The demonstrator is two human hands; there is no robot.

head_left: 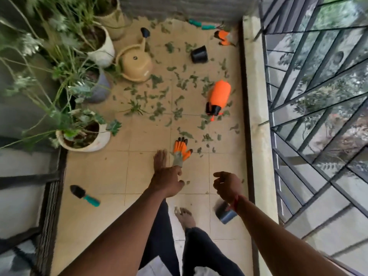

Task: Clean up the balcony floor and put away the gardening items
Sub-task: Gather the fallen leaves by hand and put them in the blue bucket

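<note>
Left grip (167, 180) has the glove (182, 151)!
It pinches the grey cuff, near centre over the floor (99, 172); right grip (227, 184) hangs loosely curled, holding nothing. Leaves (159, 109) lie scattered farther off.

One head-worn wide-angle camera looks steeply down from standing height along the beige tiled balcony floor (111, 172), facing the far grey wall (179, 6), dark metal railing (310, 92) at right.
</note>
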